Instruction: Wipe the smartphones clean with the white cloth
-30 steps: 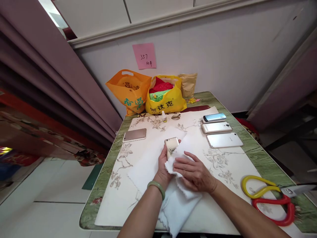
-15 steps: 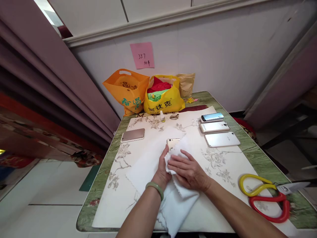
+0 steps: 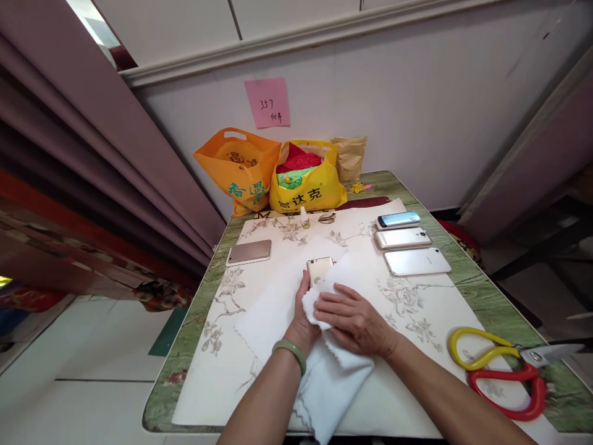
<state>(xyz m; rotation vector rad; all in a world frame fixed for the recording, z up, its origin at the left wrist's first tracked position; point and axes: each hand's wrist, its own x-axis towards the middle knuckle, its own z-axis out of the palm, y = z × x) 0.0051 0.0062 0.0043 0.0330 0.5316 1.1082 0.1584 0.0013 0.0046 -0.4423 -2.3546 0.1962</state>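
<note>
A gold phone [image 3: 319, 268] lies back-up at the middle of the table, and my left hand [image 3: 303, 318] grips its left side. My right hand [image 3: 354, 319] lies flat on a white cloth [image 3: 340, 275] and presses it onto the phone's lower part, with the fingers together. Only the phone's top end shows above the cloth. A second white cloth [image 3: 273, 306] is spread beneath the phone and hangs over the near table edge.
A rose-gold phone [image 3: 249, 251] lies at the left. Three phones [image 3: 417, 261] lie in a row at the right. Big yellow-and-red scissors [image 3: 503, 369] sit at the near right. An orange bag [image 3: 241, 167], a yellow bag [image 3: 306, 179] and a small bottle [image 3: 304, 217] stand at the back.
My right hand has rubbed the cloth over the phone: up so that it covered most of it, then back down and left, baring the phone's top again.
</note>
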